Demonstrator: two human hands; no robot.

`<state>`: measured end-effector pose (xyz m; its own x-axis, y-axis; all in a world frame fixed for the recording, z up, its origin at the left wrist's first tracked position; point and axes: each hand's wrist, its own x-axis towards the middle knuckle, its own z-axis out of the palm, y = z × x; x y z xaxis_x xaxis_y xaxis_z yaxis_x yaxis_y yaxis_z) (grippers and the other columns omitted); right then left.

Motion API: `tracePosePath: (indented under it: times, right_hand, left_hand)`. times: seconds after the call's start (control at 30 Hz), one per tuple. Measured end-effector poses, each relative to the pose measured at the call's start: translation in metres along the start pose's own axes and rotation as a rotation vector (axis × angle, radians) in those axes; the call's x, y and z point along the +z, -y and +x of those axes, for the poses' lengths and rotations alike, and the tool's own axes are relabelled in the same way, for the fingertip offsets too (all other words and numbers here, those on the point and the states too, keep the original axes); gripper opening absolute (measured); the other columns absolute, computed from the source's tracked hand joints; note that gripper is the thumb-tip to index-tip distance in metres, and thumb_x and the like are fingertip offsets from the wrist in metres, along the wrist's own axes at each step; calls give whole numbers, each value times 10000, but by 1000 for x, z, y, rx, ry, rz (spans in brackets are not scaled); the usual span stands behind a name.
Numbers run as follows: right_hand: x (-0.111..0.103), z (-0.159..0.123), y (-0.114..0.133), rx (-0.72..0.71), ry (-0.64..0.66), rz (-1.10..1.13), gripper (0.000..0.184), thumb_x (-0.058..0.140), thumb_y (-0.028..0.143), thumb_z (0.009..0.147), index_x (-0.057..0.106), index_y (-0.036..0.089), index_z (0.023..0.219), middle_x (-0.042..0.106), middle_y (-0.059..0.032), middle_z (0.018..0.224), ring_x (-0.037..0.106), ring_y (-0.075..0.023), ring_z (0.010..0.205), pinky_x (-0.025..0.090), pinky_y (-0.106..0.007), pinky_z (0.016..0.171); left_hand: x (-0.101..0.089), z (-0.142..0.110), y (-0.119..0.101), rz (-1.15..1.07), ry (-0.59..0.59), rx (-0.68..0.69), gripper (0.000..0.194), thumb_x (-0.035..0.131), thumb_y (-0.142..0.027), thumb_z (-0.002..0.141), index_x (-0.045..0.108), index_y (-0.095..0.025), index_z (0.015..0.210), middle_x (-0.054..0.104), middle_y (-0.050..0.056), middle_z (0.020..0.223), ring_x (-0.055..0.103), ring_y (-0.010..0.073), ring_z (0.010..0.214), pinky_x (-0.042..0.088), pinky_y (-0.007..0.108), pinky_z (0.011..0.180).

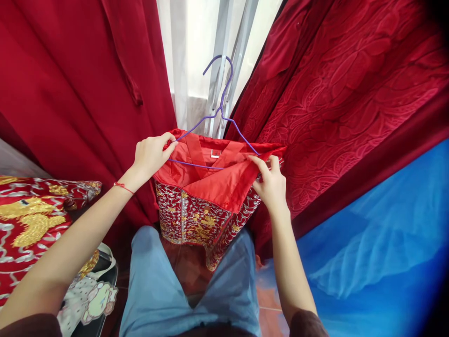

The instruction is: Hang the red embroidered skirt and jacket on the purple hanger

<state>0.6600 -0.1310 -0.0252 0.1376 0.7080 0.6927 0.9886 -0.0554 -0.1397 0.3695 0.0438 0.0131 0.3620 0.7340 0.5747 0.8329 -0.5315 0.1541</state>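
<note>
A red skirt [196, 215] with gold and silver embroidery hangs in front of my knees, its plain red waistband folded over at the front. The purple wire hanger [221, 100] stands upright, its shoulders and bottom bar inside the skirt's waist. At the left end of the waistband, my left hand [150, 154] pinches the cloth against the hanger between thumb and fingers. My right hand [271, 182] pinches the waistband's right corner near the hanger's other end. Red straps and a white label [215, 153] show inside the waist.
Dark red curtains [133, 70] hang on the left, patterned red cloth [333, 103] on the right. Blue sheer fabric [382, 224] spreads at lower right. An embroidered red and gold garment [31, 224] and a spotted white item [75, 299] lie at left. White vertical bars [213, 84] stand behind the hanger.
</note>
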Motion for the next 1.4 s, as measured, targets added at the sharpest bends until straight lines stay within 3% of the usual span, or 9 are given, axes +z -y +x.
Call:
tracePosePath:
  times: [0.13,0.3,0.47,0.6,0.77,0.87,1.0,1.2,1.4]
  right_hand:
    - [8,17,25,62,-102,-185,297,559,324,883,654,205,1139,503,-173,1173,526,-321,1057,505,-485,819]
    - [21,37,46,90,-158,-307,263,516,289,892,622,186,1110,419,-224,1392,349,-433,1304,363,-635,955]
    - [30,49,48,-146,-23,-222,327,415,157,898,615,243,1143,289,-118,1583,175,-348,1469,281,-585,1080]
    - [29,65,46,-290,48,-130,300,509,188,848,659,235,1104,207,-75,1638,92,-360,1505,211,-593,1121]
    - [37,80,50,-225,-6,-71,169,611,281,828,734,250,941,328,-86,1576,300,-381,1418,270,-598,1047]
    - [47,79,56,-124,-71,-78,147,632,284,838,729,257,946,381,-111,1537,417,-361,1322,285,-599,1009]
    - [56,75,62,-62,-166,-64,124,632,315,856,721,242,904,412,-122,1506,430,-339,1294,268,-599,1016]
    - [59,82,72,57,-276,14,275,605,450,879,746,225,808,564,-115,1265,498,-309,1181,291,-575,1005]
    - [70,85,73,83,-274,-5,315,539,470,927,722,220,867,581,-138,1203,508,-318,1146,316,-579,977]
  left_hand:
    - [-3,-3,0,16,-3,-15,354,470,-483,955,684,-246,1109,744,91,899,698,286,833,440,310,664]
    - [-6,-3,-6,25,16,-30,336,488,-484,944,689,-233,1042,727,89,824,695,298,833,441,318,670]
    - [-2,-4,-10,24,7,-47,335,457,-453,961,673,-220,1067,723,97,847,692,305,837,440,328,676]
    - [-3,-4,-9,-9,12,-50,329,473,-446,948,674,-210,1060,716,96,838,681,293,829,443,331,692]
    - [-1,4,2,-331,-9,-69,212,559,-359,860,678,-197,926,688,45,764,628,201,729,456,300,707]
    - [2,11,12,-786,-40,-281,150,590,-253,777,634,-169,894,683,32,766,608,150,678,480,268,682]
    - [0,21,24,-1231,-50,-559,197,595,-155,704,604,-170,901,649,8,746,621,122,659,531,251,670]
    - [0,32,22,-1390,-71,-474,223,481,-91,787,606,-177,950,688,56,876,695,153,948,581,302,929]
    - [25,16,19,-1186,-86,-276,365,491,-206,827,605,-137,1167,699,112,1070,696,180,943,586,357,887]
